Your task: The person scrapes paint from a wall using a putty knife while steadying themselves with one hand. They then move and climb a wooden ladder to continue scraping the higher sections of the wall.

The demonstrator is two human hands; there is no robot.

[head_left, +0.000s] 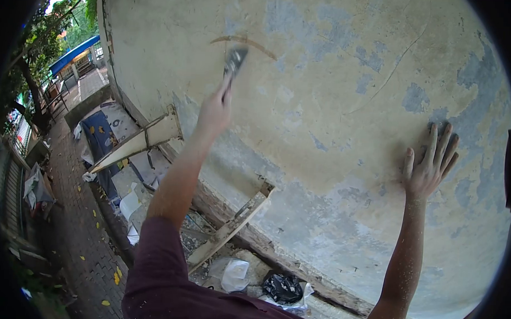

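Observation:
My left hand (pixel 215 112) is closed round the handle of a scraper (pixel 235 60), raised on the left side of the wall. Its flat metal blade points up, slightly blurred by motion, just below a curved brown mark (pixel 245 41). The wall (pixel 324 117) is worn, with cream paint and bluish-grey patches where the paint has come off. On the right, my right hand (pixel 425 168) lies flat against it with fingers spread. Dust and flecks cover that hand and forearm.
Two wooden brackets (pixel 230 229) jut out from the wall's lower part. Below lie a black plastic bag (pixel 283 287), a white bag (pixel 235 275) and other debris. A brick path (pixel 76 221) with fallen leaves runs along the left, beside a fence (pixel 11 190).

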